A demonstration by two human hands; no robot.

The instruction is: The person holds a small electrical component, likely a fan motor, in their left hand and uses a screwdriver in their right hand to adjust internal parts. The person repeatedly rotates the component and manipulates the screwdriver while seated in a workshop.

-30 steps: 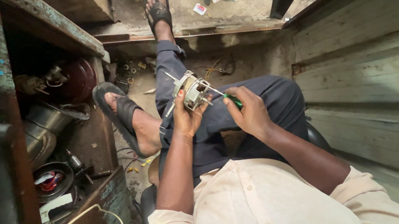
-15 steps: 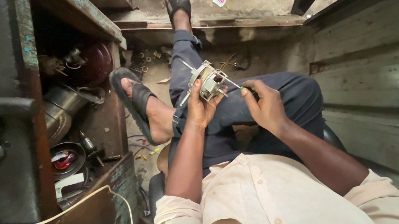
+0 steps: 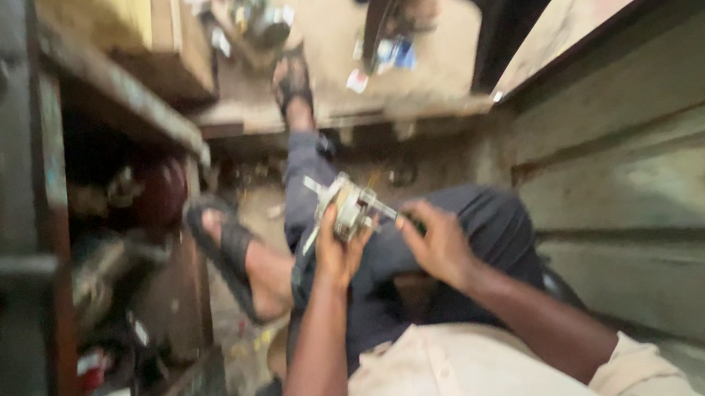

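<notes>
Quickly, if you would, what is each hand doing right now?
Left hand: closed, holding the small metal motor.
Right hand: closed on a thin tool at the motor.

Hands: two, left hand [image 3: 337, 250] and right hand [image 3: 439, 246], both just above the lap.
Metal parts: one small motor-like part [image 3: 354, 209], gripped by the left hand.
Thin tools: one [image 3: 393, 213], between the right hand and the part.
Sandals: two, one [image 3: 227, 246] left of the part, one [image 3: 291, 77] well beyond it.
</notes>
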